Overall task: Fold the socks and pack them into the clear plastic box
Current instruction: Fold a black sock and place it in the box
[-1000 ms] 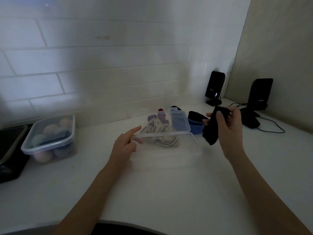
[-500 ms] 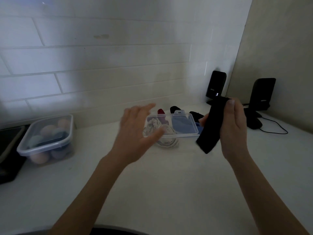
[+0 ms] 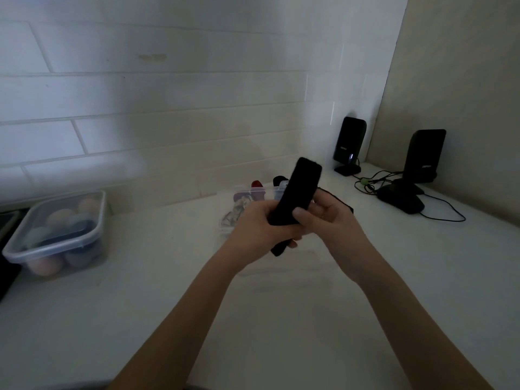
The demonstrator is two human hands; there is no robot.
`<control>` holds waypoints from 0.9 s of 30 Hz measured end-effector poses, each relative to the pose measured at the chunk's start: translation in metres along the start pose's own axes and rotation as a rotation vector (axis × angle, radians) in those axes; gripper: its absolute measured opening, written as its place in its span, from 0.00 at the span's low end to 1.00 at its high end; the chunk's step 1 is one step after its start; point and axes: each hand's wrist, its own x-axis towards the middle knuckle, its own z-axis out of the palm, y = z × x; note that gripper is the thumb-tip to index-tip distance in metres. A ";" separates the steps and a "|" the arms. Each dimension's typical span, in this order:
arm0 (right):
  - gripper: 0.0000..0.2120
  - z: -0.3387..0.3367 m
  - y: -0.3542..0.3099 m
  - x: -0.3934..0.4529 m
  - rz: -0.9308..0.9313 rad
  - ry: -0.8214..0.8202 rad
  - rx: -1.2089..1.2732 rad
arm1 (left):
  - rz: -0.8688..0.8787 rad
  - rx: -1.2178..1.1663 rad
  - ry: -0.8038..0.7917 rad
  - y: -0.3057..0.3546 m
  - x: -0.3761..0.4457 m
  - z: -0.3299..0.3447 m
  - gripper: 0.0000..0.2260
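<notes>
White counter (image 3: 281,319); both hands' fingers, left (image 3: 261,223) and right (image 3: 329,218), around black sock (image 3: 298,192); speaker (image 3: 349,144) label unreadable.

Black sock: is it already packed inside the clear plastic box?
No, the black sock is held up above the counter by both hands, left hand and right hand.

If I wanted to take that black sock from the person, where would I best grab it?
Take the black sock by its free upper end, coming from above. It stands stiffly tilted up out of both hands: the left hand and right hand wrap its lower half, so probably only the top is bare.
</notes>
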 end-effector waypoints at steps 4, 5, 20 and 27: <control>0.15 0.006 0.002 0.000 -0.131 0.028 -0.109 | 0.089 0.414 0.125 -0.009 0.000 -0.012 0.08; 0.15 0.007 0.002 0.000 -0.168 0.032 -0.147 | 0.108 0.436 0.222 -0.015 0.001 -0.015 0.07; 0.17 0.022 0.009 -0.011 -0.287 -0.236 -0.635 | -0.199 -0.457 0.039 -0.022 -0.013 -0.038 0.13; 0.13 0.030 0.015 -0.013 -0.404 -0.240 -0.755 | -0.153 -0.600 -0.013 -0.023 -0.014 -0.044 0.21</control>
